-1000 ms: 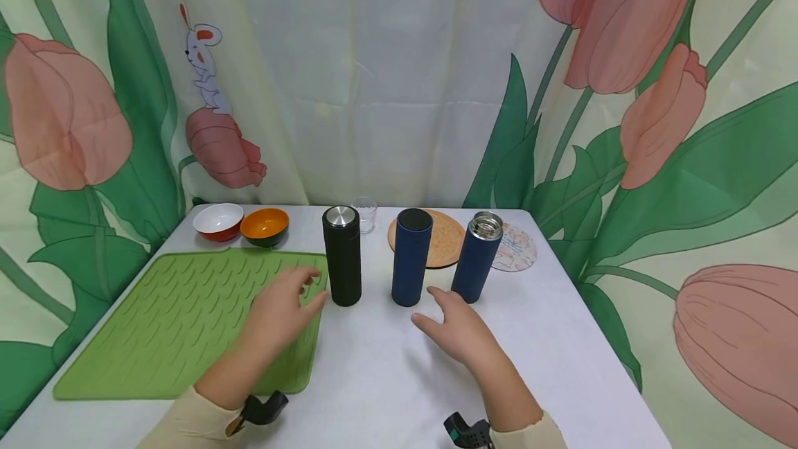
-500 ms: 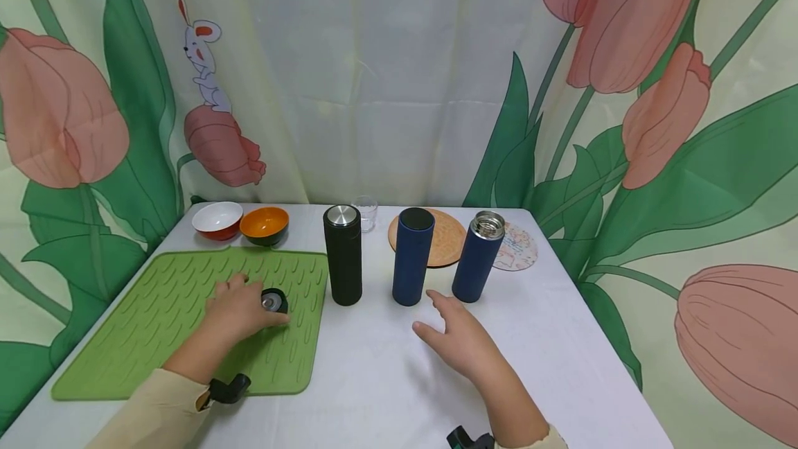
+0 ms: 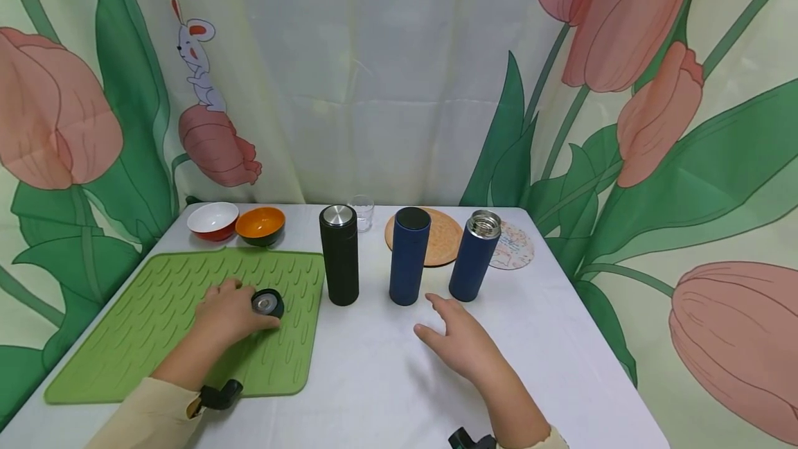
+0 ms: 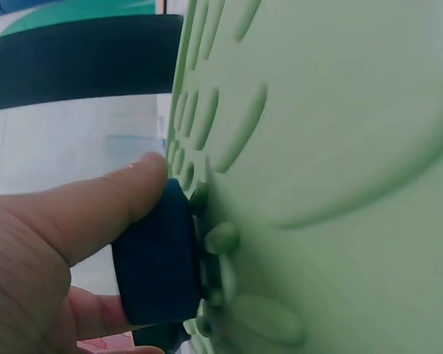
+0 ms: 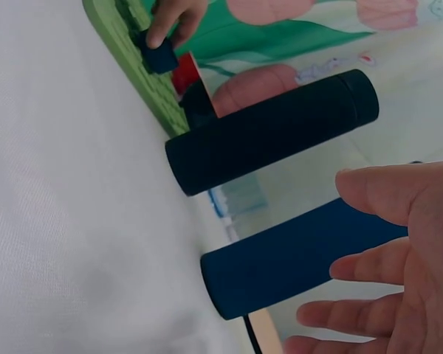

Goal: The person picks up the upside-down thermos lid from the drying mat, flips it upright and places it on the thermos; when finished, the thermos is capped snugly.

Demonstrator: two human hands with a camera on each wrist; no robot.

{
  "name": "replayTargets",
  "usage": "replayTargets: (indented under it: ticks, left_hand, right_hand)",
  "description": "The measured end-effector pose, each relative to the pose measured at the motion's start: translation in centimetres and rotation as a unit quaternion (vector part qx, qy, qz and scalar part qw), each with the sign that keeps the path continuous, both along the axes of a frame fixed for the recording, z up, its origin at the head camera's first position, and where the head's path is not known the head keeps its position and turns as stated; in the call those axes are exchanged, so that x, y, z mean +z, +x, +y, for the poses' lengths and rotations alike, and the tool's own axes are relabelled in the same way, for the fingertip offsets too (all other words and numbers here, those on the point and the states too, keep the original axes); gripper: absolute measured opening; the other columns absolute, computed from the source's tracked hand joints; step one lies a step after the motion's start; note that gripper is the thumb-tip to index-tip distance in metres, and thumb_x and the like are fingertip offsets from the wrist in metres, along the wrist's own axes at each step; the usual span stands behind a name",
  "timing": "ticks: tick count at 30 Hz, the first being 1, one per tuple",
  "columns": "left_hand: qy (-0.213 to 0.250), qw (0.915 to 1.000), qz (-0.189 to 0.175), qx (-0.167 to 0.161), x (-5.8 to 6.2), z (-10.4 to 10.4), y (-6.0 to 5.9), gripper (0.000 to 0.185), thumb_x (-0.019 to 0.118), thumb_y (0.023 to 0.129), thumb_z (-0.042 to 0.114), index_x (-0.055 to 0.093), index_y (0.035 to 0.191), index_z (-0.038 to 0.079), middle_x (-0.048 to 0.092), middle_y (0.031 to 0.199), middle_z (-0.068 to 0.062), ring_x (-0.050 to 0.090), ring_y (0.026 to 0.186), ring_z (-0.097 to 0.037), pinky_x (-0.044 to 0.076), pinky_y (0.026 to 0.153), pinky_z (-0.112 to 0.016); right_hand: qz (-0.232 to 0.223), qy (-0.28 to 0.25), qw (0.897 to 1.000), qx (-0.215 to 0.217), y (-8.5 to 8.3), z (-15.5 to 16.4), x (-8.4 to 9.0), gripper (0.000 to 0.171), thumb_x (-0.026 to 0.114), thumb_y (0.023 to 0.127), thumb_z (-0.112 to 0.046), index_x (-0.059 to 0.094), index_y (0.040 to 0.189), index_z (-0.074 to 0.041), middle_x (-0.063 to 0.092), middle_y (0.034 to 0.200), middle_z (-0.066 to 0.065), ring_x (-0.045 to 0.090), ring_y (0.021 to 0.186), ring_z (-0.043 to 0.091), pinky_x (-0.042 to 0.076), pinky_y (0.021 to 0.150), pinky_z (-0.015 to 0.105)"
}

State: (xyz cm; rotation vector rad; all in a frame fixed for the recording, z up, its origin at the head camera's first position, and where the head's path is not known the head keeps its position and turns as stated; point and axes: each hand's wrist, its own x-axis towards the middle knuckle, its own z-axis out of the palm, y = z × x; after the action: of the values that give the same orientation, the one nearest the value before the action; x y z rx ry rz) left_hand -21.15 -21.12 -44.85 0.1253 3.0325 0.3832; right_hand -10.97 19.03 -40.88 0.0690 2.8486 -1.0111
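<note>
My left hand (image 3: 226, 314) pinches a dark blue bottle lid (image 3: 267, 303) between thumb and fingers, low over the green ridged mat (image 3: 168, 338). The lid's steel inner side faces up. In the left wrist view, the lid (image 4: 159, 258) is right against the mat's ridges; whether it rests there I cannot tell. My right hand (image 3: 461, 338) hovers with fingers spread, touching nothing, just in front of two blue bottles. One blue bottle (image 3: 408, 262) has a black top; the other blue bottle (image 3: 470, 262) shows a bare steel mouth. A black bottle (image 3: 339, 262) stands beside the mat.
Behind the mat sit a white-lined red bowl (image 3: 213, 219) and an orange-lined dark bowl (image 3: 260, 224). A clear glass (image 3: 364, 213) stands behind the black bottle. A round cork-coloured board (image 3: 445, 234) and a patterned disc (image 3: 514, 248) lie behind the blue bottles.
From beside the black bottle, my left hand has moved left and down over the mat, bringing the lid into view. My right hand has stayed nearly still. The bottles stand where they were.
</note>
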Motion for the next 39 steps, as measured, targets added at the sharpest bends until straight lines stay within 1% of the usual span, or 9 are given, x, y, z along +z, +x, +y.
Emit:
replayTargets:
  ticks: [6,9,12,17,22,27,31,36,39]
  left_hand:
    - [0.024,0.9994,0.026,-0.001,-0.3,0.2,0.3,0.096,0.085,0.079,0.062,0.060,0.138,-0.010,0.048,0.144,-0.040,0.045,0.125,-0.062,0.044,0.095,-0.077]
    - [0.035,0.9987,0.037,-0.005,0.0,0.6,0.5,0.096,0.084,0.079,0.065,0.062,0.136,-0.009,0.050,0.144,-0.039,0.047,0.124,-0.062,0.042,0.097,-0.080]
    - [0.051,0.9972,0.052,-0.015,0.5,1.3,1.0,0.096,0.082,0.080,0.068,0.064,0.135,-0.008,0.050,0.147,-0.038,0.046,0.129,-0.063,0.040,0.101,-0.082]
    - [0.083,0.9910,0.095,-0.046,1.4,2.7,1.9,0.093,0.081,0.081,0.070,0.066,0.135,-0.005,0.053,0.147,-0.034,0.048,0.132,-0.062,0.041,0.106,-0.077]
    - [0.116,0.9822,0.121,-0.085,2.2,4.6,3.1,0.091,0.083,0.079,0.071,0.069,0.133,0.000,0.057,0.147,-0.025,0.051,0.133,-0.055,0.044,0.108,-0.072]
    - [0.133,0.9748,0.125,-0.129,3.4,7.4,4.7,0.088,0.089,0.073,0.068,0.071,0.132,0.005,0.059,0.147,-0.018,0.054,0.134,-0.046,0.048,0.108,-0.066]
    - [0.146,0.9694,0.117,-0.159,3.5,10.0,5.8,0.082,0.092,0.070,0.066,0.073,0.130,0.012,0.059,0.148,-0.012,0.055,0.135,-0.039,0.050,0.109,-0.062]
    - [0.166,0.9594,0.114,-0.197,3.6,12.2,6.6,0.081,0.096,0.064,0.064,0.074,0.126,0.017,0.059,0.148,-0.007,0.055,0.137,-0.034,0.049,0.111,-0.059]
    - [0.181,0.9542,0.113,-0.210,4.1,13.1,6.9,0.076,0.099,0.060,0.061,0.076,0.120,0.020,0.059,0.147,-0.005,0.055,0.135,-0.033,0.046,0.112,-0.062]
  right_hand:
    - [-0.006,0.000,1.000,0.000,-0.2,0.0,-0.2,0.061,0.071,0.100,-0.043,0.055,0.155,-0.022,0.056,0.156,0.013,0.052,0.148,0.038,0.043,0.116,0.067]
    - [-0.010,0.000,1.000,0.000,-0.3,0.0,-0.3,0.061,0.072,0.099,-0.044,0.057,0.154,-0.022,0.056,0.157,0.012,0.051,0.148,0.038,0.043,0.116,0.067]
    - [-0.015,0.002,1.000,0.000,-0.4,0.1,-0.5,0.062,0.072,0.098,-0.046,0.058,0.153,-0.022,0.056,0.156,0.011,0.052,0.147,0.037,0.043,0.115,0.067]
    - [-0.011,0.000,1.000,0.005,-0.4,0.1,-0.5,0.064,0.074,0.097,-0.047,0.058,0.153,-0.021,0.058,0.154,0.010,0.054,0.145,0.036,0.045,0.113,0.067]
    - [0.006,-0.030,0.999,0.021,-0.3,0.0,-0.6,0.069,0.083,0.091,-0.046,0.059,0.152,-0.024,0.061,0.151,0.007,0.059,0.139,0.033,0.050,0.109,0.064]
    - [0.026,-0.067,0.997,0.039,-0.2,-0.5,-0.3,0.076,0.088,0.085,-0.051,0.060,0.151,-0.029,0.061,0.151,0.004,0.060,0.137,0.034,0.055,0.104,0.060]
    - [0.035,-0.084,0.994,0.068,0.1,-1.0,-0.3,0.075,0.088,0.084,-0.052,0.060,0.150,-0.032,0.060,0.151,0.002,0.060,0.135,0.036,0.056,0.103,0.057]
    - [0.052,-0.095,0.988,0.110,0.5,-1.4,-0.6,0.072,0.089,0.084,-0.049,0.062,0.149,-0.035,0.060,0.148,-0.001,0.058,0.138,0.031,0.053,0.108,0.060]
    - [0.063,-0.102,0.985,0.127,0.7,-1.5,-0.6,0.068,0.090,0.084,-0.045,0.065,0.147,-0.033,0.060,0.146,-0.003,0.057,0.139,0.028,0.050,0.111,0.060]
